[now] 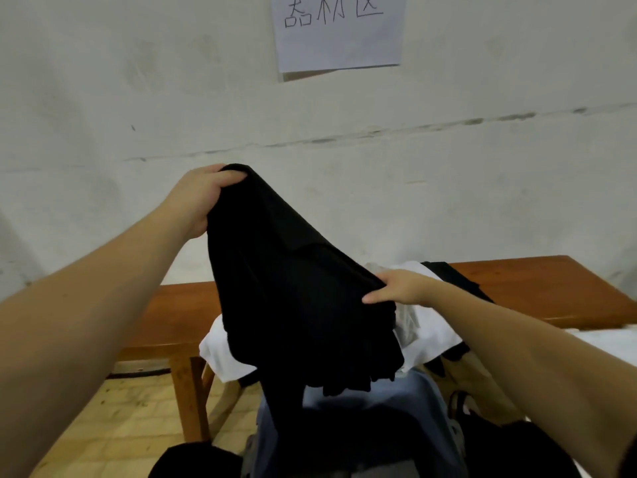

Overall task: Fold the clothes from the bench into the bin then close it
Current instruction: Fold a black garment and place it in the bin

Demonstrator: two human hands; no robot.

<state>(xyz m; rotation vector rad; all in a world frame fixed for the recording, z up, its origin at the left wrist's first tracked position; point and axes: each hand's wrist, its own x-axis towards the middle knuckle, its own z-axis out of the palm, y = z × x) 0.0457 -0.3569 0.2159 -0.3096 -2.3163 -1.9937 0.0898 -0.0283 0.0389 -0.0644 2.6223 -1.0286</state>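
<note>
A black garment hangs in the air over the wooden bench. My left hand grips its upper corner, raised high at centre left. My right hand pinches its lower right edge, thumb on top. The cloth drapes down between the hands toward my lap. Under it on the bench lies a white garment and another dark piece. A blue-grey bin or bag shows below the hanging cloth; its shape is partly hidden.
A white wall with a paper sign stands close behind the bench. Tiled floor lies at lower left beside the bench leg. A pale surface is at the right edge.
</note>
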